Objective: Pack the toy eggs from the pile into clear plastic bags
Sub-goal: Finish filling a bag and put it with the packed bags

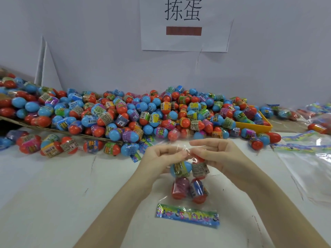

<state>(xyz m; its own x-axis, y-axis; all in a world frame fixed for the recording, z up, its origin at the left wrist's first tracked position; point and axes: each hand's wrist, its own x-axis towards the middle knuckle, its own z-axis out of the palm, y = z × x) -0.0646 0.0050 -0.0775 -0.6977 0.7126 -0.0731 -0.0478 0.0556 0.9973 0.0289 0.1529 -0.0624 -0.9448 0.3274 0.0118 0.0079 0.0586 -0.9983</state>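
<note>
A: Pinching the mouth of the clear bag [188,176], left hand [161,156] and right hand [216,154] each grip film, probably to close it over four eggs [180,187].

B: Where?

A: Middle of the white bench [53,194]; the pile [143,111] lines its far edge (under a wall sign [184,24]).

Bright, even light — soft shadows, slight blur (wide-angle bending at edges).

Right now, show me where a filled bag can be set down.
Bare white table lies left of the left hand, below the loose eggs. The red-and-blue toy egg pile crowds the back; empty clear plastic bags cover the right.
</note>
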